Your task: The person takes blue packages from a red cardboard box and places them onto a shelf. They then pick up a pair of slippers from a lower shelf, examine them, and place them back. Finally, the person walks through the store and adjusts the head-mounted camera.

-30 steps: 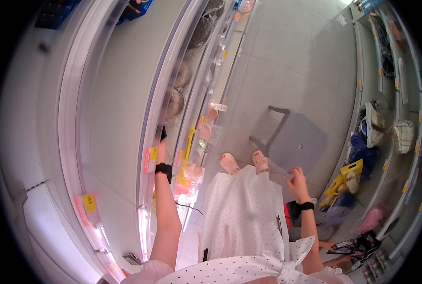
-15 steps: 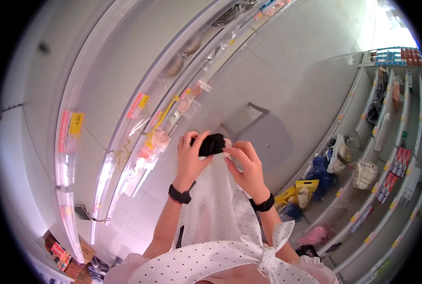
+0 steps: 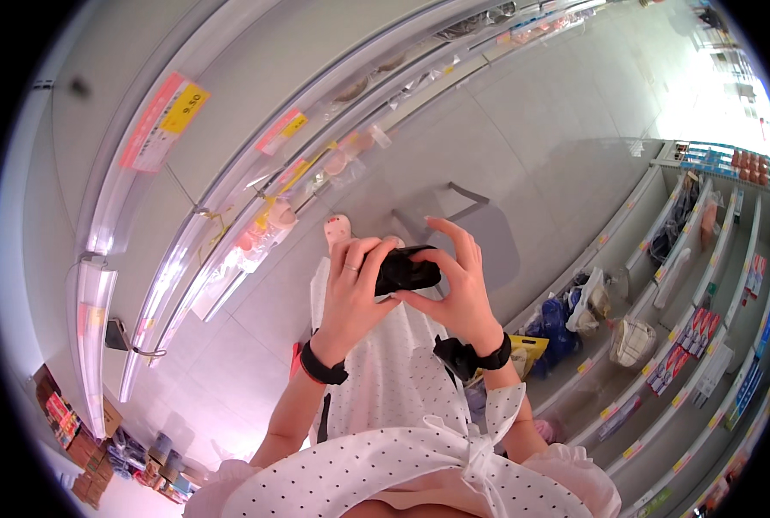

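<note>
A small black item (image 3: 407, 270), soft and glossy-looking, is held up between my two hands in front of my dress; its exact kind I cannot make out. My left hand (image 3: 356, 285) grips its left end with fingers bent over the top and thumb below. On the other end, my right hand (image 3: 461, 281) has its thumb at the lower edge and a finger at the upper edge. Another finger of that hand is raised away from the item. Dark bands circle both wrists. The palm-side contact is partly hidden.
A grey stool (image 3: 482, 242) stands on the tiled floor beyond my hands. Tall shelving with price labels (image 3: 165, 121) and packaged goods (image 3: 264, 226) runs along the left. Right-hand shelves hold a checked bag (image 3: 633, 342), a blue bundle (image 3: 556, 331) and toothpaste-like boxes (image 3: 700, 330).
My hands and the black item have shifted right in the view, and the item is turned. One right finger has lifted off. The shelves have swung round as my head turned.
</note>
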`<state>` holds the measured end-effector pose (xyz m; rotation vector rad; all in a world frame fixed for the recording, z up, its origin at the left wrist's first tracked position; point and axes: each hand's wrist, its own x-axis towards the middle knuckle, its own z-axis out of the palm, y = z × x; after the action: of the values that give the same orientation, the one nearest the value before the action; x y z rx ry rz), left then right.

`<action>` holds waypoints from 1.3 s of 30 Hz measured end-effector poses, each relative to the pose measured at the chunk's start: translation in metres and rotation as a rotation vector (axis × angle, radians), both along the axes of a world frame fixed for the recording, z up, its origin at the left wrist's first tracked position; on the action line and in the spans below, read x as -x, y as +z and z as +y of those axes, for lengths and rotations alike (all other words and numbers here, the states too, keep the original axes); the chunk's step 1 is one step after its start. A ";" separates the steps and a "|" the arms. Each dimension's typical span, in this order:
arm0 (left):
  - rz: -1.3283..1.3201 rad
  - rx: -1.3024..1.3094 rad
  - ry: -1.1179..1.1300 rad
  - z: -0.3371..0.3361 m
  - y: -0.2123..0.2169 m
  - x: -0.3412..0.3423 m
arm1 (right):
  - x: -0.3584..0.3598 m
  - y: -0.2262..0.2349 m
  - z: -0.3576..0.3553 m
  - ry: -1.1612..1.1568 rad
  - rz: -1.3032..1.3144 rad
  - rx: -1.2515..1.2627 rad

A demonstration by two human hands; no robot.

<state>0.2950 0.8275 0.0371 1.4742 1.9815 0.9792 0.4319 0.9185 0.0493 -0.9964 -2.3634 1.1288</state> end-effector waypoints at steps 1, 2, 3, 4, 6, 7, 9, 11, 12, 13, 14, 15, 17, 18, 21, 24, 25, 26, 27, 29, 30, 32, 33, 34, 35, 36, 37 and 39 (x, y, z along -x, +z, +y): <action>0.025 -0.017 0.012 -0.001 0.004 0.000 | 0.002 0.001 -0.002 0.004 0.007 -0.001; 0.051 -0.034 0.023 -0.002 0.007 0.000 | 0.005 0.001 -0.003 0.008 0.014 -0.002; 0.045 -0.028 0.046 -0.004 0.008 0.002 | 0.008 0.001 -0.005 0.011 0.021 -0.003; 0.038 -0.024 0.069 -0.004 0.010 0.003 | 0.010 0.003 -0.006 -0.012 0.048 -0.037; 0.033 -0.016 0.114 -0.005 0.011 0.006 | 0.015 0.009 -0.008 -0.058 0.101 -0.103; 0.036 -0.009 0.143 -0.007 0.010 0.009 | 0.016 0.012 -0.010 -0.074 0.181 -0.039; 0.049 -0.025 0.193 -0.009 0.010 0.016 | 0.014 0.017 -0.011 -0.105 0.338 0.091; 0.062 -0.066 0.227 -0.006 0.013 0.024 | 0.010 0.022 -0.016 -0.089 0.471 0.261; 0.070 -0.079 0.253 -0.004 0.012 0.027 | 0.007 0.024 -0.018 -0.082 0.536 0.346; 0.055 -0.088 0.254 -0.002 0.014 0.030 | 0.003 0.027 -0.019 -0.018 0.451 0.362; 0.039 -0.096 0.255 0.000 0.017 0.033 | -0.001 0.030 -0.019 0.047 0.366 0.375; 0.023 -0.106 0.256 0.002 0.020 0.037 | -0.003 0.031 -0.020 0.110 0.281 0.387; -0.038 -0.102 0.226 0.006 0.030 0.041 | -0.003 0.027 -0.023 0.205 0.159 0.354; -0.055 -0.103 0.216 0.008 0.037 0.042 | 0.001 0.023 -0.025 0.241 0.129 0.350; -0.096 -0.111 0.140 0.014 0.052 0.042 | 0.017 0.012 -0.030 0.320 0.189 0.366; -0.154 -0.110 0.059 0.015 0.062 0.042 | 0.039 0.009 -0.032 0.356 0.399 0.368; -0.173 -0.108 0.036 0.015 0.063 0.043 | 0.043 0.009 -0.036 0.342 0.426 0.436; -0.201 -0.096 0.030 0.016 0.065 0.043 | 0.046 0.008 -0.040 0.328 0.453 0.504; -0.229 -0.083 0.023 0.017 0.066 0.043 | 0.048 0.008 -0.042 0.314 0.480 0.572; -0.297 -0.071 0.015 0.017 0.067 0.044 | 0.052 0.013 -0.043 0.254 0.473 0.638; -0.335 -0.073 0.012 0.017 0.067 0.046 | 0.053 0.015 -0.043 0.224 0.469 0.671; -0.384 -0.065 0.021 0.017 0.068 0.047 | 0.054 0.011 -0.043 0.273 0.488 0.619; -0.396 -0.053 0.026 0.017 0.068 0.048 | 0.055 0.009 -0.043 0.298 0.497 0.593; -0.410 -0.041 0.029 0.018 0.067 0.048 | 0.055 0.005 -0.043 0.330 0.489 0.587; -0.417 -0.073 0.032 0.019 0.066 0.049 | 0.055 0.002 -0.043 0.363 0.480 0.581; -0.425 -0.105 0.035 0.020 0.064 0.052 | 0.054 0.000 -0.043 0.395 0.472 0.575; -0.431 -0.137 0.041 0.021 0.063 0.054 | 0.055 0.002 -0.042 0.398 0.486 0.557; -0.466 -0.106 0.086 0.021 0.063 0.056 | 0.055 0.005 -0.040 0.405 0.513 0.521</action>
<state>0.2391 0.8484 0.1003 1.0898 1.6825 1.3416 0.3771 0.8781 0.0545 -0.2823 -1.9232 1.9442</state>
